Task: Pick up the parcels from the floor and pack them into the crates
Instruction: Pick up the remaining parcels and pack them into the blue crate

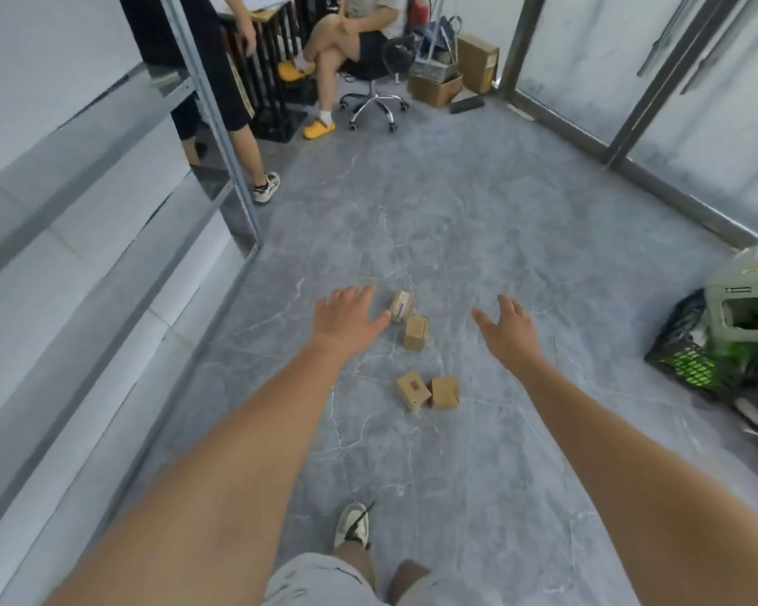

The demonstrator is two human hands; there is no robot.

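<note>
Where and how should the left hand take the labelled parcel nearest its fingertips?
Probably from above, left hand pinching the long sides of the labelled parcel: it lies flat, label up, and a plain parcel crowds its near end.

Black crate (692,360) cut off at right edge.

A swivel office chair (373,87) stands at the far end of the grey marble-patterned floor (478,203), with a seated person (351,41) in yellow clogs (319,128) on it. Left of the chair a second person (219,80) stands beside metal shelving (106,190). Right of the chair sit stacked cardboard boxes (456,76), a red fire extinguisher (419,8) behind them.
</note>
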